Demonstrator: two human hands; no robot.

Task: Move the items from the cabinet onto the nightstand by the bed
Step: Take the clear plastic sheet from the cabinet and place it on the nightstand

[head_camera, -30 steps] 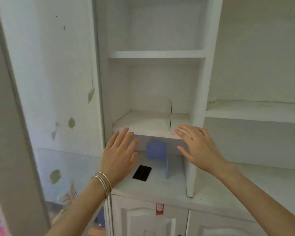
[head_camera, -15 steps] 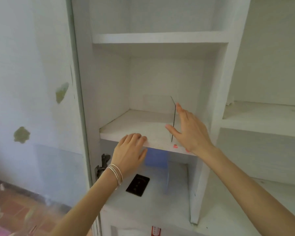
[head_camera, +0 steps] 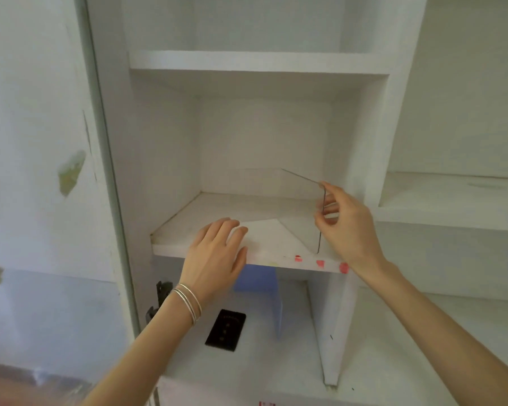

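A clear L-shaped acrylic stand (head_camera: 294,200) rests on the middle shelf (head_camera: 188,224) of the white cabinet. My right hand (head_camera: 343,227) pinches its upright front edge between thumb and fingers. My left hand (head_camera: 217,256) lies flat, fingers apart, on the stand's base at the shelf's front edge. On the shelf below stand a blue L-shaped acrylic stand (head_camera: 264,285), partly hidden by the shelf, and a small black flat card-like item (head_camera: 225,334).
The cabinet's open door (head_camera: 106,159) hangs at the left with its hinge (head_camera: 160,291) near my left wrist. An empty shelf (head_camera: 258,61) sits above. White side shelves (head_camera: 452,200) extend to the right. Red stickers (head_camera: 320,263) mark the shelf's front edge.
My right hand has closed on the clear stand's upright edge, and the stand has turned at an angle. My left hand slid forward onto its base. The camera moved closer.
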